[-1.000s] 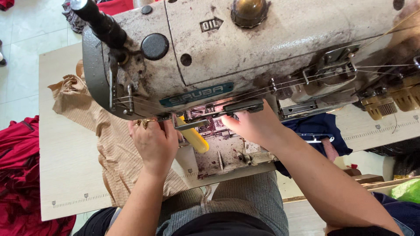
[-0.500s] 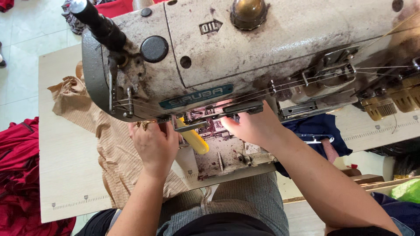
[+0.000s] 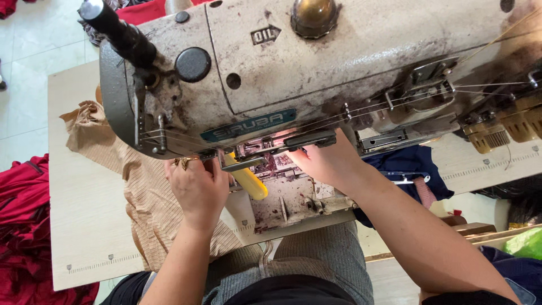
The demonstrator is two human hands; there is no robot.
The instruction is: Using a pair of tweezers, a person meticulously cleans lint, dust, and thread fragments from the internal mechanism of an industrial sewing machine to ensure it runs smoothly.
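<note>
A worn grey industrial sewing machine (image 3: 316, 62) fills the upper view and hides the needle area. My left hand (image 3: 197, 189), with rings on its fingers, rests under the machine head on beige ribbed fabric (image 3: 149, 206) and holds a yellow-handled tool (image 3: 248, 182). My right hand (image 3: 324, 164) reaches under the machine arm beside the needle zone; its fingertips are hidden, so what it touches cannot be told. The stained metal bed plate (image 3: 285, 200) lies between both hands.
The pale wooden table (image 3: 82, 226) carries the beige fabric off to the left. Red cloth (image 3: 22, 226) is heaped on the floor at left. Dark blue fabric (image 3: 403, 164) lies right of the machine. Thread lines run across the machine's right side.
Both hands stay almost where they were under the machine head; only a slight shift of the view is visible.
</note>
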